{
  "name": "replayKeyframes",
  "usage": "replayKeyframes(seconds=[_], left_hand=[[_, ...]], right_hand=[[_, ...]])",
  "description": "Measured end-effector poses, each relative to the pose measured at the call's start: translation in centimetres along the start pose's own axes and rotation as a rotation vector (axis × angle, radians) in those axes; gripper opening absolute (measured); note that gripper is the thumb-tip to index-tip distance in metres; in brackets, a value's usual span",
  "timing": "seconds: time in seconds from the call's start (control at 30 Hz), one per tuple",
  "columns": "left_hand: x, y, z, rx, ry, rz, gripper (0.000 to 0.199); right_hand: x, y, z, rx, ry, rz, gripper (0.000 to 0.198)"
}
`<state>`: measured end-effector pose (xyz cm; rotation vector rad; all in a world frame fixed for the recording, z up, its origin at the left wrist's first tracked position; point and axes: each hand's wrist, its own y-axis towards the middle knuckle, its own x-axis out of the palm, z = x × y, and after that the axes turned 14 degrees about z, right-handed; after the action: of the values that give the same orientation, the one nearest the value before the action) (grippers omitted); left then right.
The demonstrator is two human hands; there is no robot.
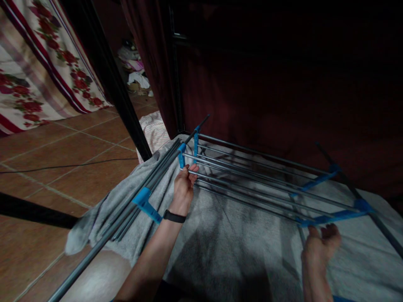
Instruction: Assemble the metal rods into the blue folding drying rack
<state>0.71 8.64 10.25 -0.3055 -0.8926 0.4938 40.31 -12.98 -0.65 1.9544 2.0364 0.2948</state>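
Observation:
A rack of grey metal rods [252, 171] joined by blue plastic brackets stands over a grey blanket. My left hand [184, 186], with a dark band on its wrist, is closed on one rod's end, just below a blue bracket [181, 155]. On the right, my right hand [321, 245] is palm up beneath another blue bracket [330, 217]. Its thumb and fingers are apart and half curled close to the bracket, and I see nothing held in them. Whether it touches the bracket, I cannot tell.
The grey blanket [220, 235] lies under the rack. A bundle of loose-looking rods [126, 224] and a blue bracket [146, 204] are at the left. Black metal posts [118, 92] rise beside a dark red curtain [147, 54]. A cable [69, 166] crosses the tiled floor [78, 144].

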Motion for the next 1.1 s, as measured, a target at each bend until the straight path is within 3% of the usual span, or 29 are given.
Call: replayKeyframes(seconds=[0.1, 0.27, 0.37, 0.5, 0.7, 0.87, 1.1], left_hand=[[-0.2, 0.2, -0.2, 0.0, -0.006, -0.007, 0.012], [-0.5, 0.5, -0.4, 0.017, 0.008, -0.019, 0.013], [-0.7, 0.5, -0.4, 0.042, 0.026, -0.043, 0.012], [-0.9, 0.6, -0.4, 0.049, 0.039, -0.032, 0.013], [-0.9, 0.6, -0.2, 0.001, 0.048, -0.015, 0.013], [-0.9, 0.2, 0.3, -0.019, 0.071, -0.012, 0.016], [-1.4, -0.1, 0.4, -0.02, 0.069, -0.006, 0.015]], right_hand=[[0.6, -3.0, -1.1, -0.002, -0.021, -0.013, 0.074], [2.0, -7.2, -5.2, -0.307, 0.03, -0.274, 0.041], [3.0, -8.7, -7.5, -0.444, 0.052, -0.374, 0.036], [4.5, -9.9, -9.4, -0.512, 0.057, -0.426, 0.036], [6.2, -10.3, -10.2, -0.592, 0.034, -0.463, 0.04], [6.6, -9.4, -9.7, -0.695, -0.124, -0.43, 0.039], [6.3, -6.9, -9.3, -1.034, -0.286, -0.397, 0.032]])
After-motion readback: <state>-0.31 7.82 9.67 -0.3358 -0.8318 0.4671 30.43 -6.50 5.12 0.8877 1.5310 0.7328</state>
